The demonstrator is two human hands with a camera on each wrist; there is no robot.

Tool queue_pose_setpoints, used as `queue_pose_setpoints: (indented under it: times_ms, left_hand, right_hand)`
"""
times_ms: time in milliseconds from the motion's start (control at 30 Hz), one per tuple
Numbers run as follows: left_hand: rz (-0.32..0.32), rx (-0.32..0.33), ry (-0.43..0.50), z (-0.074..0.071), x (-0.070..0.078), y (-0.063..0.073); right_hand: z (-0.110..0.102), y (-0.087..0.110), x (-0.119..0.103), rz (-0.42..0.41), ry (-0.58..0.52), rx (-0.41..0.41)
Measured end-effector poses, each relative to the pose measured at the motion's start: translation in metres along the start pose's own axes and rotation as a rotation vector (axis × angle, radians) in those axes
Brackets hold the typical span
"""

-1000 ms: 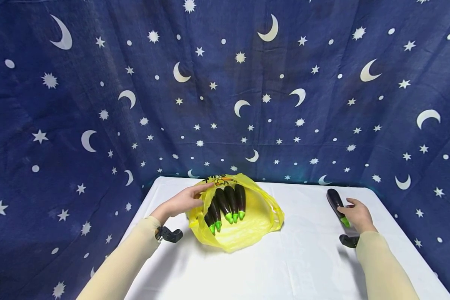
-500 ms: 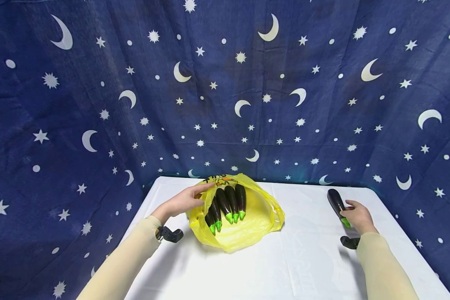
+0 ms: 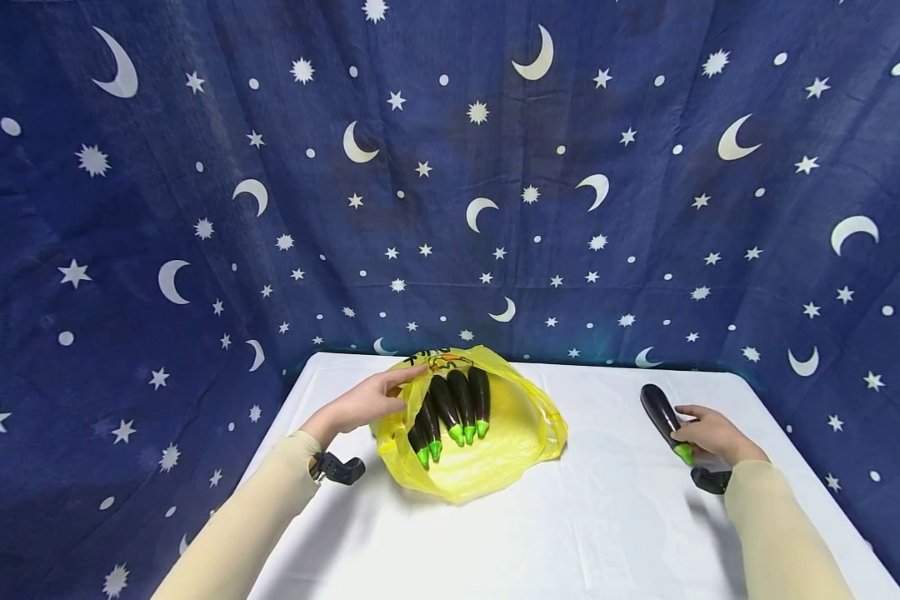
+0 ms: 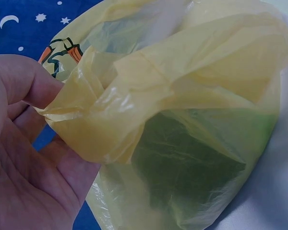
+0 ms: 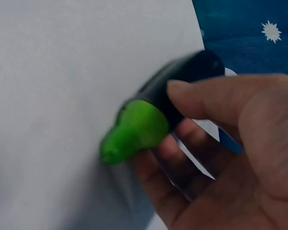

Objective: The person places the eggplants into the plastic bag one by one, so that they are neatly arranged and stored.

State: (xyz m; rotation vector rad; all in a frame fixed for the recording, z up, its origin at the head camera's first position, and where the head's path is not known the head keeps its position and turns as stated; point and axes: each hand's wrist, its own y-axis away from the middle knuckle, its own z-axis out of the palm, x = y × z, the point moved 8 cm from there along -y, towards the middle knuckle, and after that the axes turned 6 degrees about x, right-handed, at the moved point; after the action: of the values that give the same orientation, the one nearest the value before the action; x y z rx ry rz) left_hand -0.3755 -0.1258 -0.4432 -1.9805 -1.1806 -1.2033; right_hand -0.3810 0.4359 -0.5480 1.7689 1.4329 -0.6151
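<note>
A yellow plastic bag (image 3: 506, 467) lies on its side with its mouth spread toward me in the head view. Several dark eggplants (image 3: 444, 402) with green ends lie inside it, toward its left. My left hand (image 3: 363, 404) pinches the left edge of the mouth; in the left wrist view the thumb overlaps the gathered film (image 4: 93, 120). At the right of the table, my right hand (image 3: 716, 435) grips another eggplant (image 3: 658, 412) near its green end. The right wrist view shows the thumb on one side of that eggplant (image 5: 149, 115) and fingers beneath it.
A table with a white cloth (image 3: 607, 533) bears the bag. A dark blue curtain (image 3: 435, 175) with moons and stars hangs behind and along both sides. Black straps with small devices (image 3: 337, 469) sit on both wrists.
The right hand has closed round the eggplant and shifted it slightly left and toward me. The left hand and the bag stay as they were.
</note>
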Motion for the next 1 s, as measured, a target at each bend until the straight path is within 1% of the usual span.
queue_pose_setpoints:
  times_ms: [67, 133, 200, 300, 400, 500, 700, 1000]
  left_hand:
    - [-0.004, 0.002, -0.002, -0.0002, -0.0003, 0.0001]
    - [-0.005, 0.002, -0.003, -0.0001, -0.0005, 0.0002]
    - [-0.011, 0.003, -0.004, -0.0001, -0.0011, 0.0003]
    - [-0.009, 0.002, -0.004, 0.0, -0.0013, 0.0004]
    - [-0.012, 0.004, -0.001, 0.0001, -0.0013, 0.0003]
    - [-0.012, 0.003, 0.001, 0.0003, -0.0013, 0.0]
    - [-0.013, -0.002, -0.004, 0.0009, -0.0014, -0.0007]
    - [0.009, -0.019, 0.005, 0.003, -0.0004, -0.0025]
  right_hand:
    - [0.0022, 0.0032, -0.0026, -0.001, -0.014, -0.042]
    - [0.0034, 0.0053, -0.004, 0.004, -0.027, -0.058]
    - [0.0043, 0.0064, -0.0051, -0.001, -0.014, -0.065]
    - [0.0045, 0.007, -0.0057, 0.002, 0.019, -0.057]
    - [0.0042, 0.0066, -0.0069, -0.012, 0.043, -0.044]
    - [0.0034, 0.0065, -0.0078, -0.023, 0.033, -0.025]
    - [0.0031, 0.005, -0.0078, -0.04, 0.029, -0.014]
    - [0.0036, -0.0023, -0.0078, -0.045, 0.08, -0.031]
